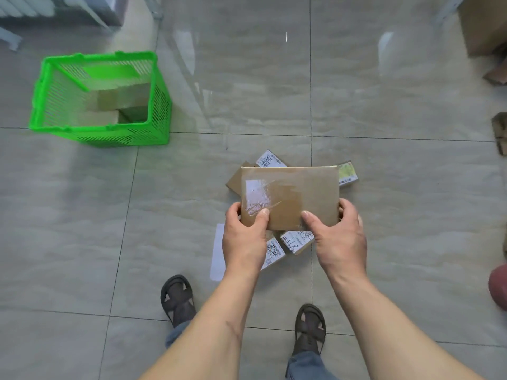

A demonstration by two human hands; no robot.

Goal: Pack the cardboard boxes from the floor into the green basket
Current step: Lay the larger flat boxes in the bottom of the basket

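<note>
I hold a flat brown cardboard box [290,193], taped on its left half, above the floor in front of me. My left hand [244,237] grips its near left corner and my right hand [340,237] grips its near right corner, thumbs on top. Under it on the tiles lie several small labelled cardboard boxes [297,241], partly hidden by the held box and my hands. The green basket [153,127] stands on the floor at the far left with a few cardboard boxes [120,98] inside.
My two sandalled feet [178,300] stand just behind the pile. A white paper sheet [218,256] lies left of the pile. Large cardboard cartons [482,26] and scraps sit at the far right edge. White furniture legs [11,37] are at the top left.
</note>
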